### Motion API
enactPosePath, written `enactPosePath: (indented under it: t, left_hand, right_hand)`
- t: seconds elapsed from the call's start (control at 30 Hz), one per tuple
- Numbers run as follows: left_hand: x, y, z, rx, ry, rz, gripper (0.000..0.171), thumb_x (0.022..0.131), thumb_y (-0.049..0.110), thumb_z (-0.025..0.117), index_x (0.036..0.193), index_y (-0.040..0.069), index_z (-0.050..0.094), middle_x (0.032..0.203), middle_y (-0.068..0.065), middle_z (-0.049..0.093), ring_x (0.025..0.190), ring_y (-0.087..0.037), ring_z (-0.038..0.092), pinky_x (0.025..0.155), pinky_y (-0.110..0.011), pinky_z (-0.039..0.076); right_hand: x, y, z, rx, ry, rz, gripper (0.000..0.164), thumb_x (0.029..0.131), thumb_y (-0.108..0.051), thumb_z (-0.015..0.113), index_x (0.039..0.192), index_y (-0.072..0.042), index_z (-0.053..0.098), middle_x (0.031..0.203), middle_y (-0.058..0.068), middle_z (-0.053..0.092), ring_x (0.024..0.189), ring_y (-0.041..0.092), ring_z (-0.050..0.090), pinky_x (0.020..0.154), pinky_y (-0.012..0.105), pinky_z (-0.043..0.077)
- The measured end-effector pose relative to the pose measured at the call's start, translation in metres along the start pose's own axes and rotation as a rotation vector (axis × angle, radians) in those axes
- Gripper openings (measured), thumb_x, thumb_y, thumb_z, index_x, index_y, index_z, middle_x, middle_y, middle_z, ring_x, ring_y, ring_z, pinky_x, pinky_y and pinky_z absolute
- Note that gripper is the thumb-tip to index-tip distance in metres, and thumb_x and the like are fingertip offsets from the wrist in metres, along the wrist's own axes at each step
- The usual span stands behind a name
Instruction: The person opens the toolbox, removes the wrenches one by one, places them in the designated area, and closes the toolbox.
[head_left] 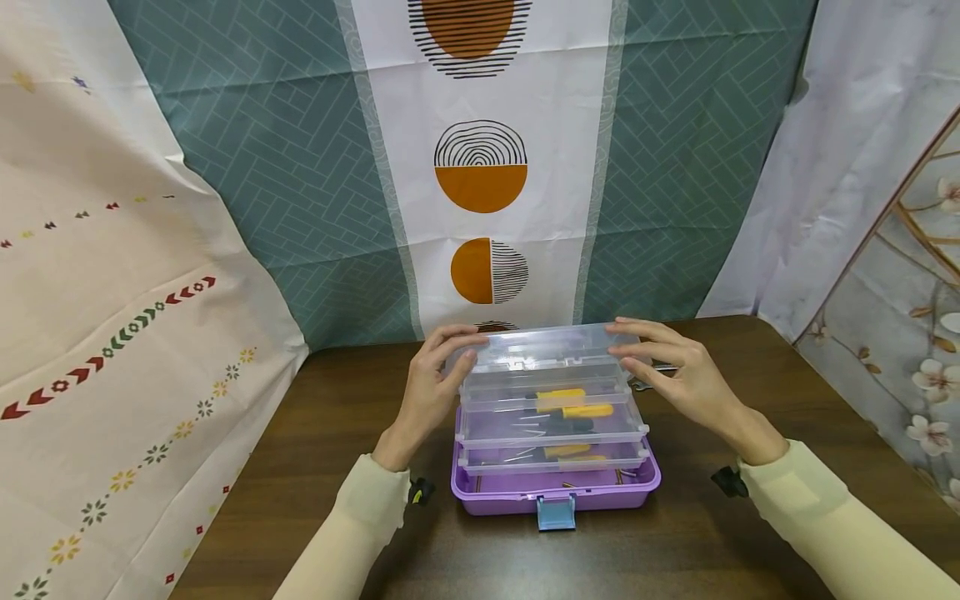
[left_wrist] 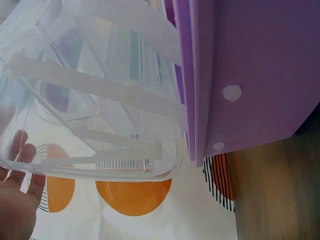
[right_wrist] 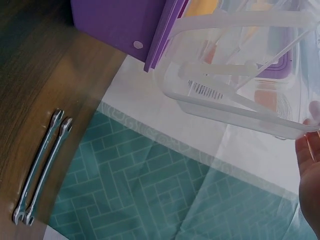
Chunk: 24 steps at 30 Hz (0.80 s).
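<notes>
A purple toolbox stands on the table with its clear lid raised. My left hand grips the lid's left end, thumb in front and fingers over the edge. At the other end, my right hand holds the lid in the same way. Below the lid, the clear trays are spread out in tiers on their white arms. Screwdrivers with yellow handles lie in the trays. A few small metal pieces sit in the purple bottom. The pale blue latch hangs down in front.
Two metal wrenches lie side by side on the brown wooden table, behind and right of the toolbox. A patterned cloth hangs along the table's back edge, and other cloths hang at the left and right.
</notes>
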<state>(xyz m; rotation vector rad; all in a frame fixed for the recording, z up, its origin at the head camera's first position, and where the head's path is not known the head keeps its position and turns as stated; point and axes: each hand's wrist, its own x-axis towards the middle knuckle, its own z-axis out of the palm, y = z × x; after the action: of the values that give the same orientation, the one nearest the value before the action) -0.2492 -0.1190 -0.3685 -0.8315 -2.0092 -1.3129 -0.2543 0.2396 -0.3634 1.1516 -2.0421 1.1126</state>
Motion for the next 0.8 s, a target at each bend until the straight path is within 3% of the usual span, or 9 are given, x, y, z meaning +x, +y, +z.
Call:
enactPosePath:
  t: [0.33, 0.57, 0.8]
  left_hand:
    - [-0.006, -0.011, -0.003, 0.013, -0.018, 0.018, 0.023, 0.103, 0.007, 0.064, 0.122, 0.011, 0.076, 0.132, -0.01, 0.064, 0.126, -0.024, 0.057, 0.106, -0.03, 0.048]
    - [-0.011, -0.009, -0.003, 0.045, -0.014, 0.043, 0.025, 0.1, 0.002, 0.065, 0.12, 0.01, 0.076, 0.13, -0.012, 0.064, 0.126, -0.024, 0.058, 0.107, -0.032, 0.048]
    - [-0.015, -0.009, -0.002, 0.058, -0.009, 0.081, 0.028, 0.098, -0.002, 0.066, 0.12, 0.011, 0.077, 0.13, -0.008, 0.065, 0.126, -0.026, 0.058, 0.108, -0.034, 0.047]
  right_hand:
    - [-0.001, -0.005, -0.001, 0.008, 0.001, -0.011, 0.044, 0.078, 0.023, 0.075, 0.113, -0.004, 0.079, 0.136, 0.017, 0.064, 0.133, 0.019, 0.056, 0.104, 0.022, 0.05]
    - [0.002, -0.006, -0.005, -0.002, 0.007, 0.046, 0.037, 0.086, 0.018, 0.072, 0.116, -0.003, 0.077, 0.137, 0.012, 0.064, 0.125, 0.013, 0.06, 0.096, 0.014, 0.049]
    - [-0.001, -0.003, -0.006, 0.062, -0.046, 0.123, 0.035, 0.092, 0.014, 0.068, 0.121, -0.004, 0.076, 0.136, 0.011, 0.064, 0.128, 0.012, 0.057, 0.091, 0.013, 0.051]
